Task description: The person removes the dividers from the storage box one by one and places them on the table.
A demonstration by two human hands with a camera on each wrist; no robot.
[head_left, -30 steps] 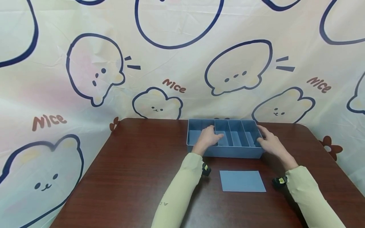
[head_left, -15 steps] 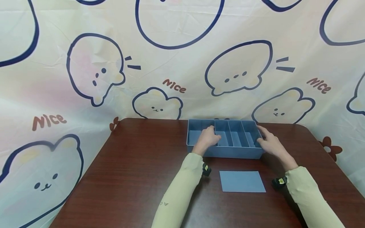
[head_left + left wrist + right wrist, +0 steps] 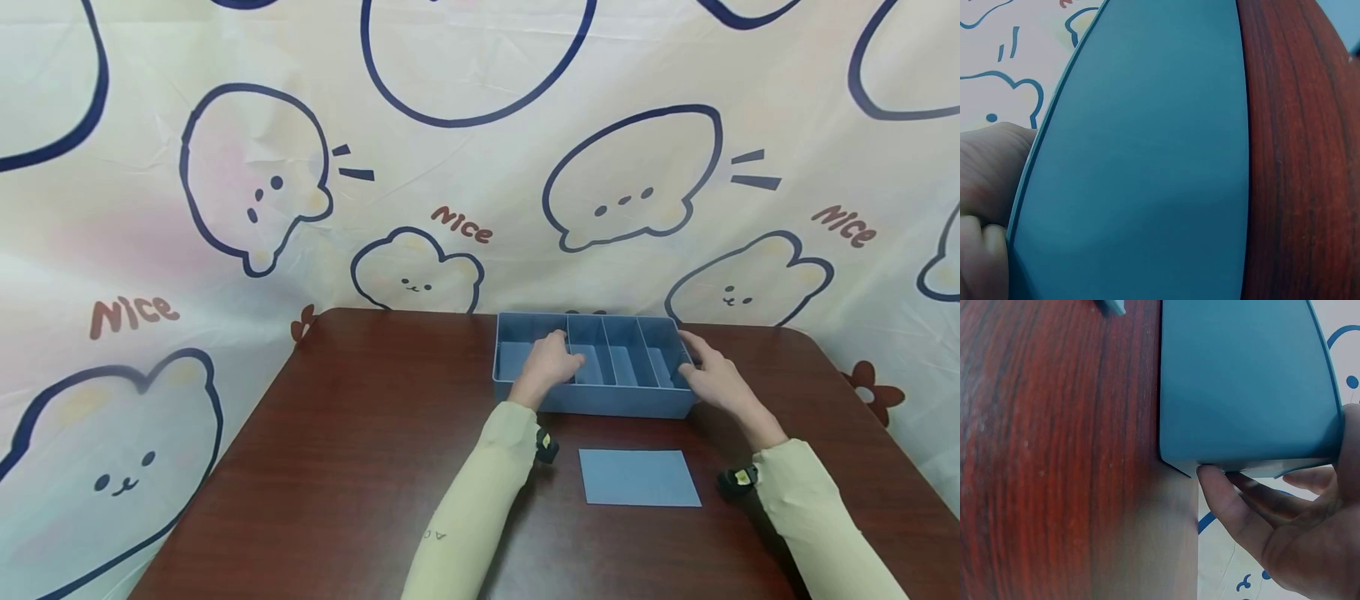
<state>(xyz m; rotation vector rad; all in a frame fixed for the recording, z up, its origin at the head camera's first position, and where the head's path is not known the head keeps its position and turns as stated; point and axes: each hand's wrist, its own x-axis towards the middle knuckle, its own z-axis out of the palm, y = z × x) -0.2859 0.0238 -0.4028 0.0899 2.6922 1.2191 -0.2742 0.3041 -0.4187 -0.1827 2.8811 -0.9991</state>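
A blue-grey divided box (image 3: 615,402) stands toward the back of the table, with upright dividers splitting it into several compartments. My left hand (image 3: 547,364) reaches over the front wall into the box. Its thumb and fingers straddle the leftmost divider (image 3: 568,325) and seem to pinch it; the fingertips are hidden. The left wrist view shows curled fingers behind the front wall (image 3: 1141,150). My right hand (image 3: 712,377) grips the right end of the box, thumb at the rim. In the right wrist view its fingers (image 3: 1232,503) press against the outside of the end wall.
A flat blue-grey rectangular panel (image 3: 640,477) lies on the dark wooden table (image 3: 360,467), in front of the box and between the forearms. A cloth with cartoon bears (image 3: 420,167) hangs behind the table.
The head view has shifted very slightly. My left thumb has drawn in a little toward the divider compared with a second ago; the right hand, box and panel stay in place.
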